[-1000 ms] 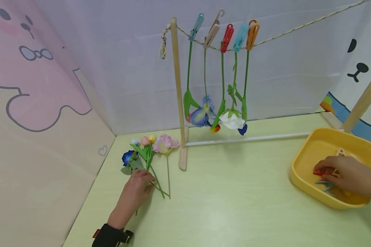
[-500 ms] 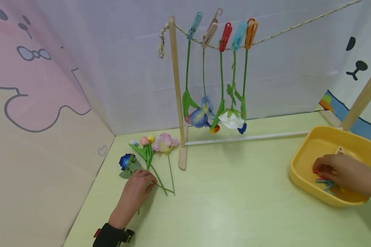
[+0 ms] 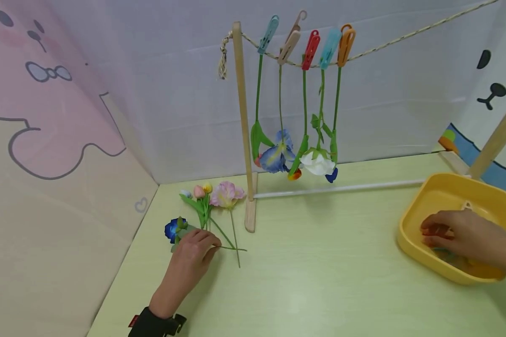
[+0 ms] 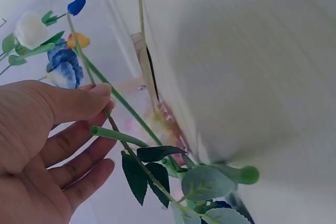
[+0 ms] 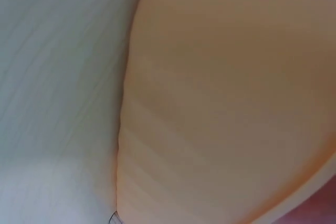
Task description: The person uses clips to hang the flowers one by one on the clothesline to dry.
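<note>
My left hand [image 3: 194, 255] pinches the thin stem [image 4: 80, 51] of a blue rose [image 3: 173, 230] between thumb and forefinger. The rose's head lies left of the hand, and its leaves [image 4: 210, 182] show in the left wrist view. Close by lie a pink tulip [image 3: 199, 192], a yellow tulip [image 3: 207, 188], a pale bloom and a frilly pink flower [image 3: 226, 194]. Inside the yellow basket [image 3: 411, 210], my right hand [image 3: 464, 234] pinches a red clothespin [image 3: 436, 230], mostly covered by the fingers. The right wrist view shows just the basket's outer wall [image 5: 220, 98].
A rope [image 3: 409, 36] runs from a wooden post [image 3: 241, 103] to the upper right. Several clothespins, among them an orange one [image 3: 346, 46], hold flowers upside down on it, including a white rose [image 3: 317, 163]. A white rod [image 3: 341, 189] crosses the table behind the hands.
My left hand has slid slightly right; the blue rose's stem has swung round to point right, its head lower. My right hand has shifted a little left within the basket.
</note>
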Demonstrator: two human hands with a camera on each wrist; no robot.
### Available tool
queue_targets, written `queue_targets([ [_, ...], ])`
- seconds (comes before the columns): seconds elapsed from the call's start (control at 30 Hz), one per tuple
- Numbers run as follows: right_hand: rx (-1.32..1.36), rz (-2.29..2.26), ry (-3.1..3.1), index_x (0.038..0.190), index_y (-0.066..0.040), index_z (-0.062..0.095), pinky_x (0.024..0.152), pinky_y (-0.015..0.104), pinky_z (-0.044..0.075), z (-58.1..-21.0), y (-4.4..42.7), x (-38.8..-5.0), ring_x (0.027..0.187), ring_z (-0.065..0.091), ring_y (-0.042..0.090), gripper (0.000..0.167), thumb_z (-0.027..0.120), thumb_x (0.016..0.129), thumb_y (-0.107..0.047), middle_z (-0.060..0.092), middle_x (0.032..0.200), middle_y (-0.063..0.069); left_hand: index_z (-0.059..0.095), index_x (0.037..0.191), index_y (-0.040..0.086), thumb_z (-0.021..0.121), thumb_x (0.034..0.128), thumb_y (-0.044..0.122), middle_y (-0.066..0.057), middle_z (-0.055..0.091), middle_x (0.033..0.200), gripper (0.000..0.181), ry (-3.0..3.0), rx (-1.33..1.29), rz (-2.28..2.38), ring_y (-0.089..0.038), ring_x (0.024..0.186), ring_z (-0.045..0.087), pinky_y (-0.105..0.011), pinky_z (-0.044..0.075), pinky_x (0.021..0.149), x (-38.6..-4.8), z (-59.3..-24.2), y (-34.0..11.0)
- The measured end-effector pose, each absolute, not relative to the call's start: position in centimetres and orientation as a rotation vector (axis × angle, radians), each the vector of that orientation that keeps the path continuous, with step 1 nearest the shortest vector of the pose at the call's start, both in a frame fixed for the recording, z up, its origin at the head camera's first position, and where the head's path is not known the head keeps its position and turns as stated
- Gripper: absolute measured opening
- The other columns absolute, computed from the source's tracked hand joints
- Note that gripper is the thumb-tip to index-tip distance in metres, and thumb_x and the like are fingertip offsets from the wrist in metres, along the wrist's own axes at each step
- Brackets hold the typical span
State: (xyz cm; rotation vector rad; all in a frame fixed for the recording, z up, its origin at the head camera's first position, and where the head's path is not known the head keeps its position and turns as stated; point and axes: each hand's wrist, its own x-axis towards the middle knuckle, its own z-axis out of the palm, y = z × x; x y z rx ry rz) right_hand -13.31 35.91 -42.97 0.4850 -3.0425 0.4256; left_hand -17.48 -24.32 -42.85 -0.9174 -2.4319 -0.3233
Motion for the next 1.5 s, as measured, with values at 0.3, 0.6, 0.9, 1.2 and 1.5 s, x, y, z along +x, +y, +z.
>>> queue_targets([
  [0.3, 0.475, 0.434, -3.036, 0.094, -0.006, 0.075, 0.062, 0.023, 0.056, -43.5, 35.8, -13.3, 0.067, 0.061, -0.001, 0.014, 0.084, 0.085, -0.012, 0.069, 0.083, -0.010, 0.072, 0.090, 0.014, 0.088, 0.0753, -0.006, 0.003, 0.069, 0.091, 0.030, -2.380, -0.958, -0.413, -0.019, 0.088, 0.063, -0.036, 0.055, 0.075, -17.2, -41.9, -23.2],
  [0.6, 0.534, 0.399, -2.939, 0.088, -0.009, 0.072, 0.055, 0.021, 0.051, -43.5, 34.8, -13.7, 0.061, 0.049, -0.005, 0.015, 0.081, 0.083, 0.002, 0.061, 0.078, -0.012, 0.072, 0.090, 0.012, 0.089, 0.0738, -0.005, 0.003, 0.069, 0.091, 0.029, -2.321, -1.026, -0.451, -0.019, 0.087, 0.064, -0.035, 0.056, 0.073, -17.2, -41.9, -21.8],
  [0.9, 0.431, 0.381, -2.940, 0.090, -0.004, 0.074, 0.060, 0.028, 0.055, -43.5, 34.4, -14.8, 0.067, 0.059, 0.009, 0.012, 0.083, 0.083, -0.002, 0.067, 0.080, -0.006, 0.073, 0.090, 0.013, 0.090, 0.0743, -0.003, 0.003, 0.069, 0.089, 0.028, -2.354, -1.054, -0.440, -0.017, 0.087, 0.064, -0.033, 0.058, 0.074, -16.9, -42.2, -21.0],
  [1.2, 0.458, 0.400, -2.989, 0.095, -0.006, 0.076, 0.058, 0.022, 0.053, -43.3, 34.8, -14.3, 0.064, 0.055, -0.001, 0.026, 0.088, 0.082, -0.025, 0.064, 0.078, -0.013, 0.074, 0.092, 0.012, 0.089, 0.0762, -0.003, 0.001, 0.069, 0.091, 0.026, -2.357, -1.041, -0.461, -0.017, 0.086, 0.064, -0.031, 0.058, 0.070, -16.9, -41.7, -20.9],
  [1.5, 0.364, 0.325, -3.000, 0.089, -0.008, 0.073, 0.057, 0.028, 0.052, -42.2, 33.9, -14.5, 0.063, 0.055, 0.006, 0.026, 0.087, 0.083, -0.030, 0.063, 0.073, -0.011, 0.076, 0.098, 0.010, 0.084, 0.0807, -0.006, 0.000, 0.069, 0.097, 0.025, -2.272, -1.088, -0.606, -0.012, 0.082, 0.066, -0.023, 0.053, 0.062, -17.7, -39.0, -20.2],
])
